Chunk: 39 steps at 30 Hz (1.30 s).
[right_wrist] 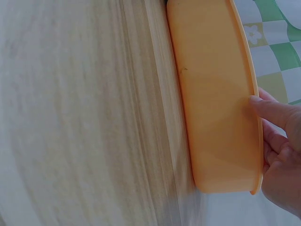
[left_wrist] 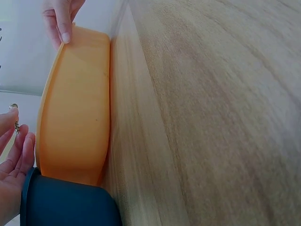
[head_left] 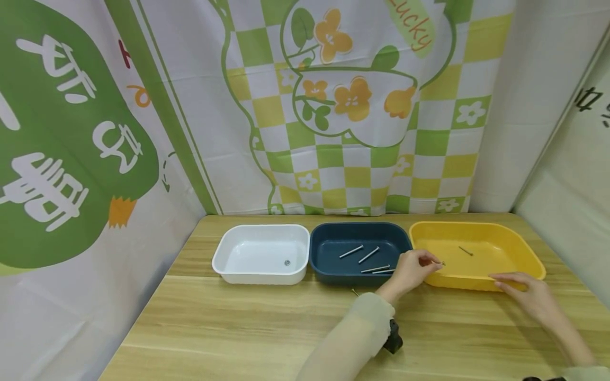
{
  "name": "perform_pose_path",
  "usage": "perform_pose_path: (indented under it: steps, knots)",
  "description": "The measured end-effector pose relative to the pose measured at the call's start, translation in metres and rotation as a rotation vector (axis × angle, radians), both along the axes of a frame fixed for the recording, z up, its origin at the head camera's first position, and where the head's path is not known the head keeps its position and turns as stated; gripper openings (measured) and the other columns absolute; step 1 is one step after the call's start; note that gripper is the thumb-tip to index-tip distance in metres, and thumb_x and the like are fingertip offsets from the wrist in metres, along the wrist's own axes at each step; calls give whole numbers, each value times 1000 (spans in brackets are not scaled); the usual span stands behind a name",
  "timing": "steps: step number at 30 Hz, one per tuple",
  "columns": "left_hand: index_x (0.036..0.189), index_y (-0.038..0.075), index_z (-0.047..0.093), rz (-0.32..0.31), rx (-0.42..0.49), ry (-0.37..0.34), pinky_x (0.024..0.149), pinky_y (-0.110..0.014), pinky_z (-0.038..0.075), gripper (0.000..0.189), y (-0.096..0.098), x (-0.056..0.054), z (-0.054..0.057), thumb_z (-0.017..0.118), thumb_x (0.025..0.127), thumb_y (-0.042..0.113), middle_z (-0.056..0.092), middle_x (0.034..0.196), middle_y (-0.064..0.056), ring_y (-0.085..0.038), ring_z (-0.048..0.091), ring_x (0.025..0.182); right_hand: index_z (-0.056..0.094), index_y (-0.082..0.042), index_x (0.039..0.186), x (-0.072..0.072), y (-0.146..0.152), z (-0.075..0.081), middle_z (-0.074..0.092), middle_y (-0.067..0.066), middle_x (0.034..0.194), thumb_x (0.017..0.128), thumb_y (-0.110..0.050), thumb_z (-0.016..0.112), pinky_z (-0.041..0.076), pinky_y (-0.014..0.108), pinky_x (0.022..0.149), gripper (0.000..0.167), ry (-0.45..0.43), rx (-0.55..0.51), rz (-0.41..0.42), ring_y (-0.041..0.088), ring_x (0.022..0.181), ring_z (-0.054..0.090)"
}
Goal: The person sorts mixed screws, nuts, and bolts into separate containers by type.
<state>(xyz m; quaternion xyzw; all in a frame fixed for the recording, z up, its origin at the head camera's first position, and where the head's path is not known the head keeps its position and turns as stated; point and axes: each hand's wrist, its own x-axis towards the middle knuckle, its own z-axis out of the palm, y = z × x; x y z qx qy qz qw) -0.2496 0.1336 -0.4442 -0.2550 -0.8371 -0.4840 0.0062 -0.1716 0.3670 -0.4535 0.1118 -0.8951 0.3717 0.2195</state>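
Observation:
Between the thumb and fingers of my left hand [head_left: 413,270] is a small brass screw [left_wrist: 16,118], pinched over the left end of the yellow tray [head_left: 481,283]. My right hand [head_left: 534,296] grips that tray's front rim near its right corner, thumb outside and fingers inside in the right wrist view. Another brass screw [head_left: 466,251] lies on the yellow tray's floor. Beside it stands the dark blue tray [head_left: 333,275], its right front corner partly hidden by my left hand, with several long silver bolts [head_left: 369,255] inside.
At the left end of the row, a white tray [head_left: 259,278] holds a small nut [head_left: 287,262]. A brass screw [head_left: 355,292] shows on the wooden table [head_left: 229,328] by my left sleeve. Patterned cloth [head_left: 343,174] hangs behind the trays.

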Motion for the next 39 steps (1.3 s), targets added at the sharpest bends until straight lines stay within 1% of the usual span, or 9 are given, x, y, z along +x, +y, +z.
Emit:
perform_pose_path:
  steps: [3, 9, 11, 14, 18, 24, 29, 36, 39]
  knots:
    - [82, 13, 69, 1, -14, 12, 52, -8, 38, 7, 1, -1, 0, 66, 80, 19, 60, 72, 11, 6, 45, 59, 70, -16, 91, 0, 1, 0, 44, -41, 91, 81, -8, 63, 20, -4, 71, 15, -12, 7, -4, -29, 90, 31]
    - [82, 13, 69, 12, -58, 73, 53, -5, 35, 6, 4, -2, -2, 66, 79, 17, 59, 70, 11, 7, 43, 59, 70, -15, 91, 0, 1, -1, 44, -41, 91, 81, -8, 63, 21, -4, 71, 15, -16, 10, -5, -29, 90, 31]
    - [82, 13, 69, 14, -65, 79, 54, -4, 35, 5, 4, -3, -2, 67, 79, 17, 59, 69, 10, 7, 44, 59, 70, -15, 91, 0, 1, -1, 45, -41, 91, 81, -7, 63, 21, -4, 71, 15, -15, 5, -1, -29, 90, 31]
    - [82, 13, 69, 10, -66, 71, 54, -4, 35, 5, 3, -2, -1, 67, 79, 17, 58, 69, 10, 6, 45, 60, 70, -15, 90, -1, 1, -1, 46, -40, 90, 81, -6, 63, 21, -4, 71, 15, -5, -1, 4, -28, 89, 32]
    - [83, 14, 68, -10, -44, 38, 54, -6, 37, 6, 1, -2, -1, 66, 80, 18, 58, 71, 10, 6, 46, 61, 70, -14, 90, -1, 1, -1, 46, -40, 90, 80, -5, 63, 22, -4, 71, 14, 4, 0, 1, -28, 89, 33]
    - [83, 15, 68, -33, -45, 27, 55, -7, 37, 7, -3, 0, 0, 64, 81, 21, 57, 73, 13, 6, 45, 62, 70, -14, 92, -1, 2, -2, 45, -40, 90, 81, -8, 63, 21, -4, 71, 14, -22, 3, -6, -28, 89, 32]
    - [83, 15, 68, -72, -50, 35, 58, -6, 37, 7, -8, 3, 3, 64, 82, 20, 57, 74, 13, 6, 45, 64, 70, -14, 91, -1, 2, -2, 46, -40, 90, 81, -7, 63, 22, -3, 70, 14, -23, -5, -2, -28, 89, 32]
    - [86, 13, 67, -145, -77, 90, 60, -4, 37, 8, -18, 7, 4, 64, 81, 18, 58, 76, 11, 8, 45, 66, 69, -14, 92, -1, 2, -1, 44, -40, 90, 82, -9, 62, 23, -2, 69, 14, -51, -3, -6, -28, 89, 31]
    - [88, 11, 67, -184, -85, 100, 60, -4, 37, 9, -22, 8, 5, 64, 81, 16, 59, 77, 8, 8, 45, 66, 70, -14, 92, -1, 2, -1, 44, -40, 90, 82, -9, 62, 23, -2, 69, 13, -53, 0, -7, -29, 89, 30]
